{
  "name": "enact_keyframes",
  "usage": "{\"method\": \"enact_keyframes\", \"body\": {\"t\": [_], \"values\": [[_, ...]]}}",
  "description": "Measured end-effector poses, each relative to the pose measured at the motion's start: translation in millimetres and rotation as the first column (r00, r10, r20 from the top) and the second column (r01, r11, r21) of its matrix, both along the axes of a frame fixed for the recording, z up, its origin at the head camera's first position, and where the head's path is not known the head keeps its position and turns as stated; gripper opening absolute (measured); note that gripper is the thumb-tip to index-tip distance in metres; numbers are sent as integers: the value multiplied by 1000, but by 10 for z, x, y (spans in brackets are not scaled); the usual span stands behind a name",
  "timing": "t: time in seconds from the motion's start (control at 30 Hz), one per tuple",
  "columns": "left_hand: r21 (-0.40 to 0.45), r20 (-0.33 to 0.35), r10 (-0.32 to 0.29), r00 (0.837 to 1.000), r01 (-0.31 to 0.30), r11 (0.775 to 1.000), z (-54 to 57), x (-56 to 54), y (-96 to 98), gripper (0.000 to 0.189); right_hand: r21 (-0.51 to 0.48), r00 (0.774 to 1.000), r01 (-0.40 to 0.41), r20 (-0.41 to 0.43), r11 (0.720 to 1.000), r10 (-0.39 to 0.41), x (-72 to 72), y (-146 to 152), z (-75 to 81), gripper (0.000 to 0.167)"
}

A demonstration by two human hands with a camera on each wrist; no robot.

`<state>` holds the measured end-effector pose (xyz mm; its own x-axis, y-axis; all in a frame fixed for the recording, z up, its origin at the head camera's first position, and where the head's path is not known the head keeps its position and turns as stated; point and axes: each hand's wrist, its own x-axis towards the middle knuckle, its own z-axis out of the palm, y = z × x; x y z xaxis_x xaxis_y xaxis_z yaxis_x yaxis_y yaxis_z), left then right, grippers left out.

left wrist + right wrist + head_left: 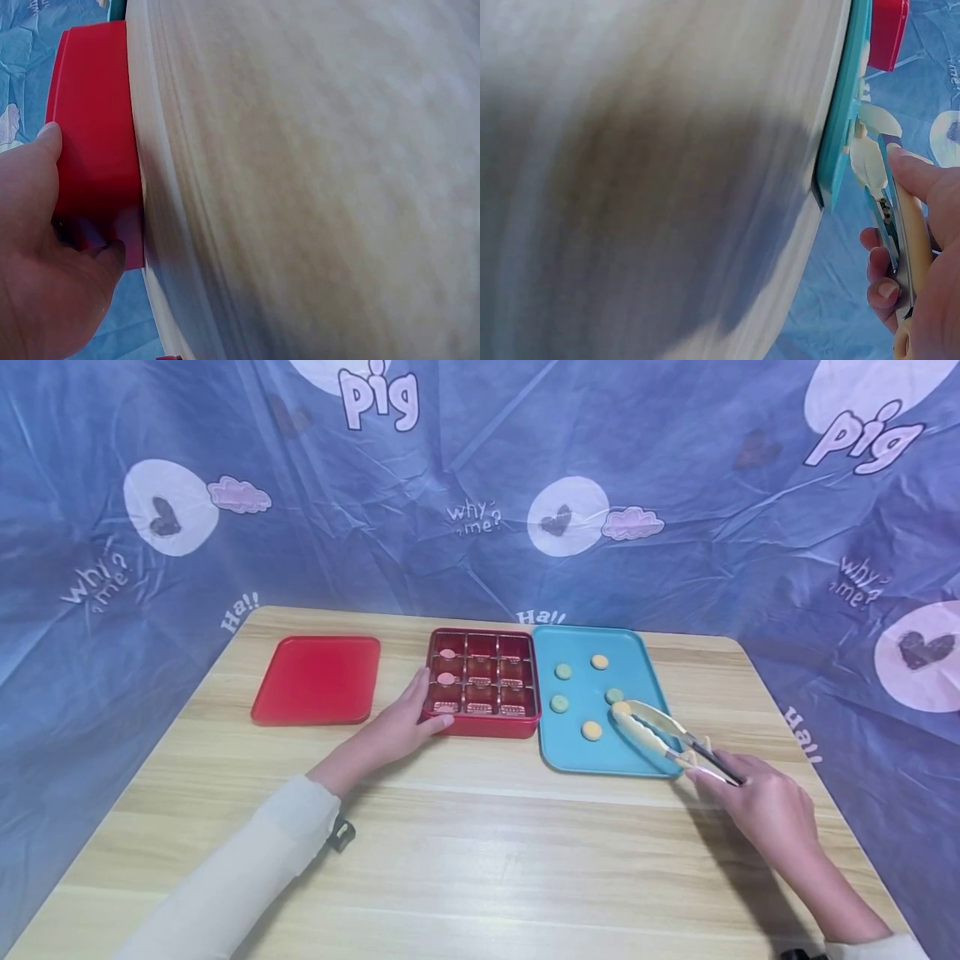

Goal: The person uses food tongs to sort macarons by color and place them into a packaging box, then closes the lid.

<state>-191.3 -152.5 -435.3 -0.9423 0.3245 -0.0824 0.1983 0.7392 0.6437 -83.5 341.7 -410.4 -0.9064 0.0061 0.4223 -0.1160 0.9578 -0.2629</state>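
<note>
On the right side of the table, a pair of tongs [666, 722] is gripped by the right hand [772, 806], its fingers and thumb wrapped around the handles. One yellow disc [621, 708] is met by the tips above a blue tray [551, 747]; whether it is clamped cannot be told. A green disc [615, 696] is seen just beside it, and two more yellow and two more green ones are spread across the tray. Left of the tray, a red box [487, 727] with nine compartments is held at its near left corner by the left hand [397, 727], thumb on the near wall, fingers along the left side. Pink discs [446, 678] are held in its left column. Farther left, a red lid [318, 681] is laid flat.
</note>
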Motion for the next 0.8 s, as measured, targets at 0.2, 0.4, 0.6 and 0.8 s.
{"method": "enact_keyframes", "body": {"t": [0.2,0.4,0.6,0.8], "values": [[6,-4,-4,1000,4,1000,-16,-8,-1,102,-11,1000,1,-10,1000,-1,-33,-60,75,54],[8,-4,-5,1000,5,1000,-1,-8,-3,102,-26,999,-30,-13,999,29,-110,-175,144,55],[6,3,-3,1000,3,1000,3,-12,-3,102,-58,996,-87,-24,995,86,-201,-391,202,55],[3,-1,-4,1000,4,1000,-4,-13,1,101,-66,984,-169,-76,983,164,-300,-626,221,53]]}}
